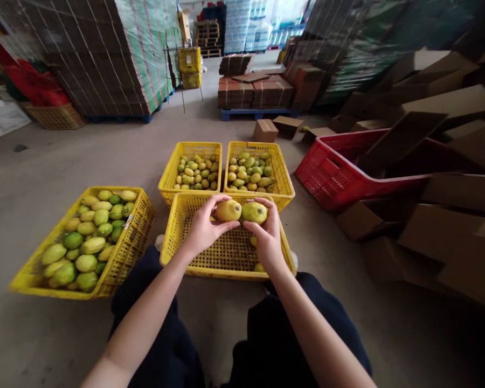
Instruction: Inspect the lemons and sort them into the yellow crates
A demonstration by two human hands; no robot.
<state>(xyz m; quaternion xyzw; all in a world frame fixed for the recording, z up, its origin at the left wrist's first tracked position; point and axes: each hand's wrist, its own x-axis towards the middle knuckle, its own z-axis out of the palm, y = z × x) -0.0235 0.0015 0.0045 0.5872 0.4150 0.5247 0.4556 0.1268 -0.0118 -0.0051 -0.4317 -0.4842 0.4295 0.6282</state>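
Observation:
My left hand [206,223] grips a yellow-orange fruit [227,210] between thumb and fingers. Right beside it, my right hand [269,231] holds a greener fruit [254,213], its end facing me. Both fruits are held side by side above a yellow crate [222,272] between my legs. A few fruits lie at that crate's right side, partly hidden by my right hand. Two more yellow crates with small yellow-green fruits, a left one [165,167] and a right one [283,175], stand just beyond it.
At the left, a yellow crate [139,218] holds many larger green-yellow fruits. A red crate [327,180] with cardboard stands at the right, among loose boxes [436,237]. Farther back are flattened cartons on a blue pallet [258,113] and wrapped stacks [92,54].

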